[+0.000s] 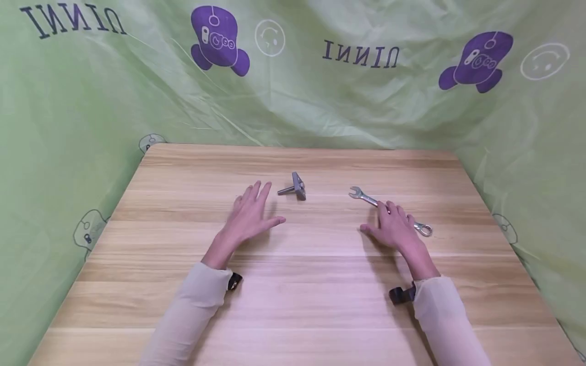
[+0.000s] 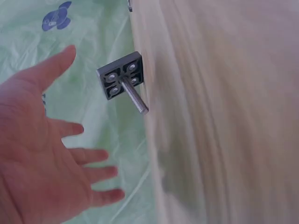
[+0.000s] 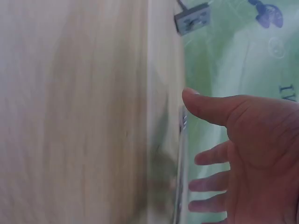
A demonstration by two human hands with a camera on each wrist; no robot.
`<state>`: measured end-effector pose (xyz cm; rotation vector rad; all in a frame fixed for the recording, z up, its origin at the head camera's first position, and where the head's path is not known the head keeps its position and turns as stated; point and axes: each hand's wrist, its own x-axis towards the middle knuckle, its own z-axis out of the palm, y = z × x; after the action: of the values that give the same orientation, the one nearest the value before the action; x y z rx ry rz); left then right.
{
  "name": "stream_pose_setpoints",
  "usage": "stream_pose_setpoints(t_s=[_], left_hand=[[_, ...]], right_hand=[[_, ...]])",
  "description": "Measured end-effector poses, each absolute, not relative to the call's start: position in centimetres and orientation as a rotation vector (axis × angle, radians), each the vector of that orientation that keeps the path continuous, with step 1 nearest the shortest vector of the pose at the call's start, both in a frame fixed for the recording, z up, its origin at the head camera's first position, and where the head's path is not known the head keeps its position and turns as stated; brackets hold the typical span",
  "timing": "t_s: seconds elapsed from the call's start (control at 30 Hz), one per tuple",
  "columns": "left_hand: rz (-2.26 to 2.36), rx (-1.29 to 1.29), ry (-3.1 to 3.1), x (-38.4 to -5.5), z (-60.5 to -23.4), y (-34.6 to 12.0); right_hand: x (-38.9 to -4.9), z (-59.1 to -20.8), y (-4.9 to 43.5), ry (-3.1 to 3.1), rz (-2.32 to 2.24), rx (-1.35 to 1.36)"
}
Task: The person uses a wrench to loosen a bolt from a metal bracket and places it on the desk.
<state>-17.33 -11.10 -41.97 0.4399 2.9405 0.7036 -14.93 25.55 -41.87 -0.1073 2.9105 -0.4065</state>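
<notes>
Head view: the threaded foot (image 1: 299, 187) lies near the middle of the bench's (image 1: 311, 305) far edge; the wrench (image 1: 368, 200) lies toward the far right corner. Left hand (image 1: 247, 218): spread, holding nothing. Right hand (image 1: 393, 229): over the wrench.

Left wrist view: fingers straight, apart from the foot.

Right wrist view: fingers extended, gripping nothing; wrench contact unclear. Handling appears not yet begun; both parts remain separate.

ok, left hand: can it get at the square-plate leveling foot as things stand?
Likely yes. The left hand is open and holds nothing, the square-plate leveling foot has its threaded stud pointing toward it, and nothing shows between them. The combination wrench lies farther right, out of the way.
</notes>
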Motion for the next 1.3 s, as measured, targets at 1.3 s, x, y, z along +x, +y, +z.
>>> stream_pose_setpoints(t_s=[1.3], left_hand=[[1.126, 0.355, 2.695, -24.0, -44.1, -5.4]], right_hand=[[-17.7, -46.5, 28.8, 3.146, -1.082, 0.193]])
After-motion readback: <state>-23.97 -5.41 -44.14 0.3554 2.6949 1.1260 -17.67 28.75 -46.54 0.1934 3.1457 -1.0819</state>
